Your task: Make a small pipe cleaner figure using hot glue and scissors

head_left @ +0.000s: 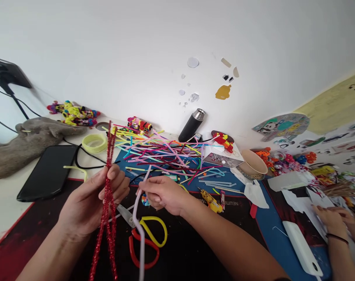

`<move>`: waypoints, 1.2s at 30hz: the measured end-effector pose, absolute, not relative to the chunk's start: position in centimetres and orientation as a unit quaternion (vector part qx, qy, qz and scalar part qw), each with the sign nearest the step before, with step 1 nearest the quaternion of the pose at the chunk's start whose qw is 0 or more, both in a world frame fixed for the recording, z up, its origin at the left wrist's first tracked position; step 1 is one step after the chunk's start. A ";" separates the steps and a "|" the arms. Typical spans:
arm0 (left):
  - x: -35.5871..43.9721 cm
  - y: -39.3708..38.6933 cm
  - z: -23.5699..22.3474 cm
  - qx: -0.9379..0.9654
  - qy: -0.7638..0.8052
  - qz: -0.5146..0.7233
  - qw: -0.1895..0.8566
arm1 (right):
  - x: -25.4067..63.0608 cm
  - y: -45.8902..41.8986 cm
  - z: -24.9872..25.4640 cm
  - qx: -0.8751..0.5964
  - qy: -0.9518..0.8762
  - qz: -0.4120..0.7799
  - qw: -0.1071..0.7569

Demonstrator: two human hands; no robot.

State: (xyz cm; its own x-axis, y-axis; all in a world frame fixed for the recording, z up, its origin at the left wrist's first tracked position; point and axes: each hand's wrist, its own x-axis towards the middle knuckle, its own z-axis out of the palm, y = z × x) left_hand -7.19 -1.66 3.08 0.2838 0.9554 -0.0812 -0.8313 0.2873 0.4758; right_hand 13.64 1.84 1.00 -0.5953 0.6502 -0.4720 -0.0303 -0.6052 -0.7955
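My left hand (107,191) is closed around several red tinsel pipe cleaners (109,210), pinched between thumb and fingers. Their upper ends stick up together, and below the hand the strands spread apart. To the right, my right hand (162,193) pinches a pale lilac pipe cleaner (141,238) near its top end; it hangs down with a bend in it. Behind this strand, scissors (146,242) with one yellow and one red handle lie on the dark mat, their blades partly hidden by my left hand.
A pile of colourful pipe cleaners (165,152) covers the mat's far side. Around it are a black phone (47,171), a yellow tape roll (94,143), a black flask (192,125) and a yellow glue gun (211,201). A co-worker's hands (332,218) are at right, near a white tool (302,248).
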 end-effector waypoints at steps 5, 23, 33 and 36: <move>-7.5 -2.0 2.6 0.172 0.181 0.573 0.781 | 11.7 1.9 4.4 -0.388 -0.467 0.747 0.272; -6.2 -1.6 3.7 0.253 0.219 0.548 0.766 | 15.1 5.4 0.9 -0.505 -0.416 0.637 0.409; -4.5 -1.4 3.6 0.277 0.429 0.492 0.705 | 16.7 0.3 3.8 -0.441 -0.551 0.665 0.244; -4.0 -1.4 2.8 0.307 0.434 0.478 0.699 | 16.1 -1.0 3.6 -0.423 -0.578 0.656 0.237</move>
State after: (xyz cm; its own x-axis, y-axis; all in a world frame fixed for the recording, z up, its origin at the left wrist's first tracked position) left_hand -3.98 -1.40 2.83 0.1670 0.9349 -0.3133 -0.4011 0.3547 0.8446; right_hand 16.15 -0.97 3.62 -0.5295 0.8003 -0.2812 0.1782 -0.2192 -0.9593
